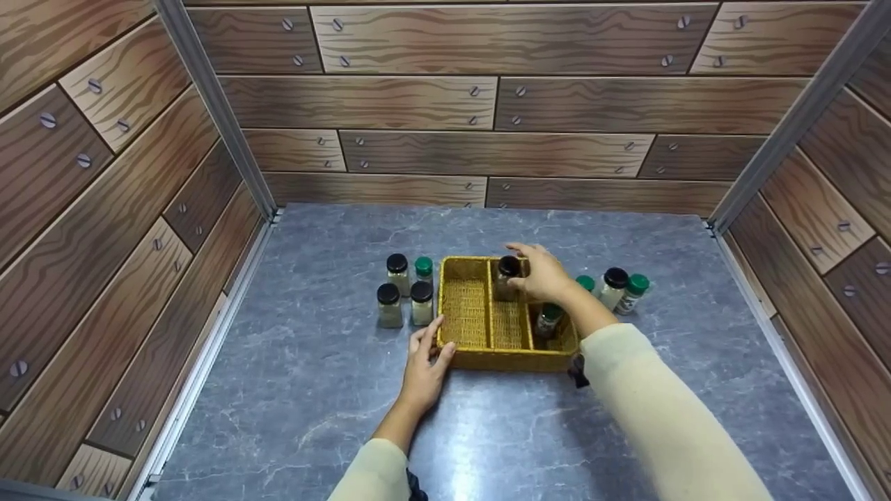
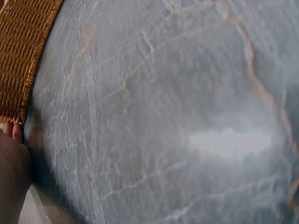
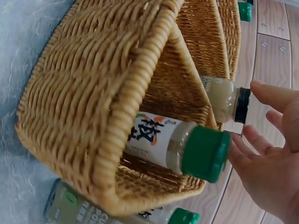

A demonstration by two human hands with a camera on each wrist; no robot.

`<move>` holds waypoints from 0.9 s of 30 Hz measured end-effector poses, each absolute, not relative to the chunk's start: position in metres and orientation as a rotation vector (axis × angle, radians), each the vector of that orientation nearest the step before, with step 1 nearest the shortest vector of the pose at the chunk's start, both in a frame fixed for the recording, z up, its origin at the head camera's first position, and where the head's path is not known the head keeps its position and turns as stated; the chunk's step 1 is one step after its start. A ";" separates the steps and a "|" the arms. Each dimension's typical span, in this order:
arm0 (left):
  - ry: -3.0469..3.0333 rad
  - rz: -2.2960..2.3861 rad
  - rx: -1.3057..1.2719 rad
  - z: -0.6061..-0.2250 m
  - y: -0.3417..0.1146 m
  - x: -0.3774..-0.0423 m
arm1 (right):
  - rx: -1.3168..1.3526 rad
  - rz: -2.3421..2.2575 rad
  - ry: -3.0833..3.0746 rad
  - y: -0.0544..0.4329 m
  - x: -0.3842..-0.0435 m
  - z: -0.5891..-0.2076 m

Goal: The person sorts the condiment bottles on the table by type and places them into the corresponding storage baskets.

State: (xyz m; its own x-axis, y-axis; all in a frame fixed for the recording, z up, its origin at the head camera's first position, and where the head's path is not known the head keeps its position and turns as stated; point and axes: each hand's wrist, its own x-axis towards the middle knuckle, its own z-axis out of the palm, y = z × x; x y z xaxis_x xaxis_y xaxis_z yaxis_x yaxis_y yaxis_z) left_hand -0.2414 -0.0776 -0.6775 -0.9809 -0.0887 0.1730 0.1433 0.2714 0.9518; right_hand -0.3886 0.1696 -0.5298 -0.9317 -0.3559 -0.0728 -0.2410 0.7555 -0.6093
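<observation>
A woven basket (image 1: 464, 360) with three compartments sits on the table. My left hand (image 1: 423, 372) rests against its near left corner with fairly straight fingers; in the left wrist view, fingertips (image 2: 17, 133) touch the wicker. A black-capped spice jar (image 1: 507, 287) stands at the far end of the middle compartment. Thumb and fingers of my right hand (image 1: 546, 275) are spread about its cap. In the right wrist view the thumb is at the edge of that cap (image 3: 242, 105). A green-capped spice jar (image 1: 549, 319) with a white label stands in the right compartment.
Left of the basket stand several jars: black-capped ones, such as this jar (image 1: 389, 306), and a green-capped jar (image 1: 423, 268). On the right are a black-capped jar (image 1: 612, 289) and two green-capped ones. Wood-patterned walls (image 1: 411, 101) enclose the table on three sides.
</observation>
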 end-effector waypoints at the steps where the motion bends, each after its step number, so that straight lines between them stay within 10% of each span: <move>1: -2.346 -1.787 -0.050 -0.678 -0.078 -0.241 | -0.488 -0.930 2.765 0.171 -0.388 -0.529; 27: -2.362 -1.751 -0.064 -0.678 -0.078 -0.241 | -0.552 -1.048 2.760 0.236 -0.367 -0.519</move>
State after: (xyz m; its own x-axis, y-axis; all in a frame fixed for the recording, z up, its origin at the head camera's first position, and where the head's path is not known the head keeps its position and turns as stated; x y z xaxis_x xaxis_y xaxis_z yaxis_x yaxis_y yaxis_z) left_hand -0.2408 -0.0780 -0.6780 -0.9790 -0.0844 0.1858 0.1533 0.2972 0.9425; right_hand -0.3673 0.2364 -0.5187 -0.9232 -0.3843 0.0016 -0.2884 0.6902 -0.6637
